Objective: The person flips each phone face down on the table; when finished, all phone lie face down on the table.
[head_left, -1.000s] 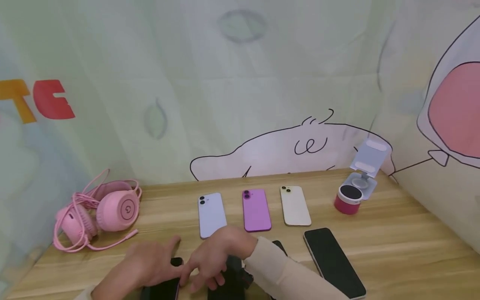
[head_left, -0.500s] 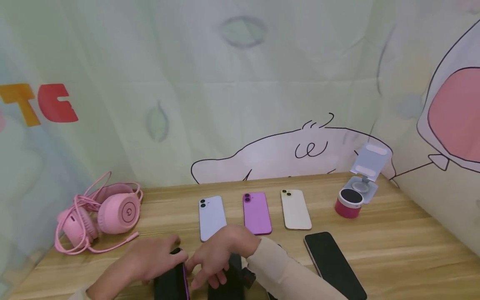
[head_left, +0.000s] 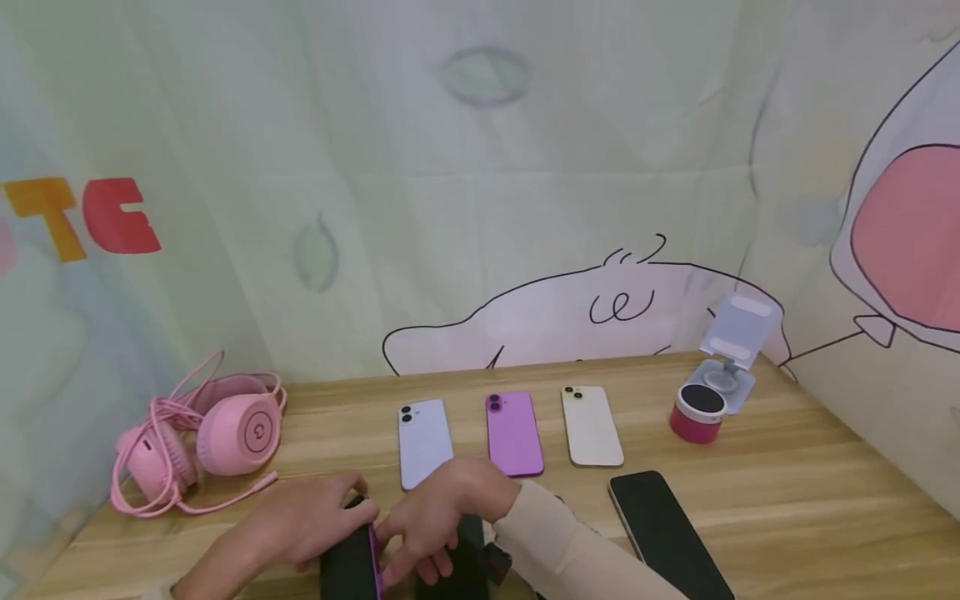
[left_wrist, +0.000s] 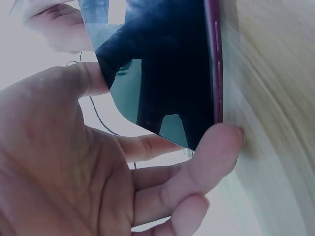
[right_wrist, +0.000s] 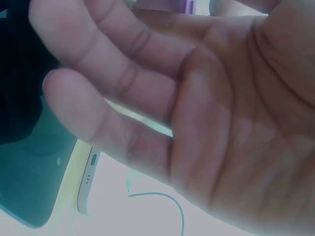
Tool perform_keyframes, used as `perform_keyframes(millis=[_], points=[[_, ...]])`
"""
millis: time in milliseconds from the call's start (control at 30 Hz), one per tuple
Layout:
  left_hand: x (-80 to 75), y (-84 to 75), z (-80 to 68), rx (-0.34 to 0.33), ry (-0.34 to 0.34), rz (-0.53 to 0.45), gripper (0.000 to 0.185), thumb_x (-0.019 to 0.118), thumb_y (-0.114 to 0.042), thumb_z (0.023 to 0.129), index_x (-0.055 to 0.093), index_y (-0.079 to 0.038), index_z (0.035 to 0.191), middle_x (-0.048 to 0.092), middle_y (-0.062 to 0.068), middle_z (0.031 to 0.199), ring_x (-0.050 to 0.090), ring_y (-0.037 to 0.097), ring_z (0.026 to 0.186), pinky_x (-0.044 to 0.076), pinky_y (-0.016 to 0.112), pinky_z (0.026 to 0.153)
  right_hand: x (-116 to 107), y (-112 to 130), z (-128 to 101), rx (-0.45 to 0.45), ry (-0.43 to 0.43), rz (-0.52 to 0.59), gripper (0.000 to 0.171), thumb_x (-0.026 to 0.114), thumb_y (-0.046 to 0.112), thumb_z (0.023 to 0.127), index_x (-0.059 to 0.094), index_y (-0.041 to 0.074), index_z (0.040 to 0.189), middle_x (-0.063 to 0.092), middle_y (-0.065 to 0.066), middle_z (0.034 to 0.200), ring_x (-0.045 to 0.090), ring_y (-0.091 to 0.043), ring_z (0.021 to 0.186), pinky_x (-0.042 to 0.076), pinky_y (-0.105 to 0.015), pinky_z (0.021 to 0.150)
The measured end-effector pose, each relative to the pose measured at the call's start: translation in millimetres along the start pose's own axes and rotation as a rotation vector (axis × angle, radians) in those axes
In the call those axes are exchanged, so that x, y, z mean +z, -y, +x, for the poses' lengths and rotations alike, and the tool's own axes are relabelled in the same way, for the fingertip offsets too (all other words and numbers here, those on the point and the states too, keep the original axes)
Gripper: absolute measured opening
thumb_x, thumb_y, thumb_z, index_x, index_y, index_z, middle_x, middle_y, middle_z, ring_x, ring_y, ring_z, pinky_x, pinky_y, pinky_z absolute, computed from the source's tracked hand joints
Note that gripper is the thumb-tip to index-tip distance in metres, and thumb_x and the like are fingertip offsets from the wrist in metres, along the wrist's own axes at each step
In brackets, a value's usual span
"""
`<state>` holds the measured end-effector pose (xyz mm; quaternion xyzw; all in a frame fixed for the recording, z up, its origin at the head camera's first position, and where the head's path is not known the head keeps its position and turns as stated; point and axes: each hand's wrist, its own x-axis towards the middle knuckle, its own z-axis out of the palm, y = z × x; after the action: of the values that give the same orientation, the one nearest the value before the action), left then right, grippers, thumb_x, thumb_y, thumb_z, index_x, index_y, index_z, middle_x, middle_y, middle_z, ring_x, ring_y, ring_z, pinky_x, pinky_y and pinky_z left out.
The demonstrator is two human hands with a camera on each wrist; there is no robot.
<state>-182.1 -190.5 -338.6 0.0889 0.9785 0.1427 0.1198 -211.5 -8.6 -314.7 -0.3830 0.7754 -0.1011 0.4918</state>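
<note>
My left hand point(head_left: 341, 512) grips a phone with a dark screen and magenta edge point(head_left: 351, 568) at the table's near edge, tilted up on its side. In the left wrist view the left hand point(left_wrist: 165, 108) has its thumb on one edge of this magenta-edged phone point(left_wrist: 167, 69) and its fingers on the other. My right hand point(head_left: 420, 533) hovers beside it with relaxed fingers, the fingertips touching the magenta edge. In the right wrist view the right hand point(right_wrist: 128, 78) shows an empty palm above a dark-screened phone with a pale yellow edge point(right_wrist: 39, 167).
Three phones lie face down in a row: lavender point(head_left: 423, 442), magenta point(head_left: 513, 432), cream point(head_left: 591, 425). A black-screened phone point(head_left: 663, 533) lies at the right. Another dark phone point(head_left: 467, 567) sits under my right hand. Pink headphones point(head_left: 206, 433) rest at left, a red-based stand point(head_left: 708, 392) at back right.
The dark phone under my left hand has been tipped up from flat onto its side, showing its magenta edge. My right fingers have come to that edge.
</note>
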Motion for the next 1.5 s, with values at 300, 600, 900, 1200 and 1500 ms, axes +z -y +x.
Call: perform_keyframes(millis=[300,600,900,1200,1500], points=[[0.7,-2.9,-1.4,0.026,-0.01,0.007,0.03,0.056,-0.043,0.092,0.065,-0.02,0.109,0.056,-0.001,0.067,0.053,0.017,0.039,0.038,0.035,0.053,1.5,-1.1,3.1,-0.014,-0.006,-0.022,0.021,0.047,0.027,0.108,0.05,0.019,0.127,0.068,-0.004,0.078,0.066,-0.016,0.068,0.048,-0.023,0.062],[2.5,-3.2,-4.7,0.078,-0.044,-0.003,0.021,0.054,-0.039,0.094,0.065,-0.023,0.1,0.058,-0.006,0.071,0.052,0.014,0.047,0.038,0.035,0.055,1.9,-1.5,7.8,-0.027,-0.005,-0.032,0.022,0.046,0.029,0.108,0.047,0.017,0.127,0.068,-0.005,0.078,0.066,-0.017,0.068,0.048,-0.023,0.063],[-2.4,-1.9,-6.3,0.067,0.003,-0.056,0.021,0.051,-0.038,0.097,0.064,-0.022,0.102,0.061,-0.005,0.079,0.053,0.017,0.042,0.04,0.034,0.054,0.1,-2.7,4.4,-0.051,0.001,0.007,0.038,0.045,0.026,0.108,0.042,0.015,0.145,0.068,-0.005,0.077,0.066,-0.016,0.067,0.047,-0.022,0.061],[-12.8,-3.4,-11.3,0.091,0.054,-0.131,0.022,0.055,-0.033,0.095,0.064,-0.016,0.106,0.062,-0.002,0.077,0.059,0.018,0.049,0.046,0.037,0.061,-1.3,-5.2,3.7,-0.054,0.003,0.034,0.047,0.045,0.026,0.108,0.033,0.017,0.153,0.068,-0.005,0.076,0.066,-0.016,0.066,0.048,-0.021,0.062],[-17.9,6.5,-14.0,0.204,0.099,-0.237,0.017,0.058,-0.023,0.094,0.064,-0.011,0.104,0.065,0.004,0.085,0.064,0.016,0.05,0.052,0.036,0.06,0.3,-5.5,5.5,-0.047,-0.006,0.053,0.05,0.046,0.027,0.108,0.03,0.019,0.154,0.068,-0.006,0.076,0.065,-0.016,0.065,0.048,-0.022,0.061]])
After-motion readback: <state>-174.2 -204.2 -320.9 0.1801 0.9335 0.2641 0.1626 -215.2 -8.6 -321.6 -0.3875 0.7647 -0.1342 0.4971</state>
